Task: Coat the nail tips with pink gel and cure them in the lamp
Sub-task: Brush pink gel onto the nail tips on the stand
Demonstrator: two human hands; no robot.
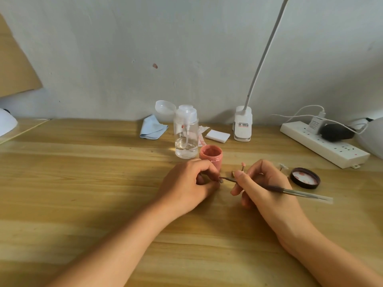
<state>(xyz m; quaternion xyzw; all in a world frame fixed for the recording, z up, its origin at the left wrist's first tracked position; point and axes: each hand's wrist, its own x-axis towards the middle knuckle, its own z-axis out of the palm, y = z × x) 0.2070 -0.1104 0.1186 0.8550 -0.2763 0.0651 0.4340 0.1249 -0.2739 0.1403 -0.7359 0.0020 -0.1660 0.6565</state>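
The open pink gel jar stands just behind the left hand; its black lid lies to the right, smeared pink inside. The clear pump bottle holds a little clear liquid. The label on the lamp clamp is unreadable. On the wooden table, the left hand pinches a nail tip, and the right hand grips a brush that touches it.

— What colour is the jar?
— Dusty pink. Its lid is black, white inside with pink smears.
— And the desk?
— Pale wood, streaked with grain. The cloth is light blue, the power strip white.
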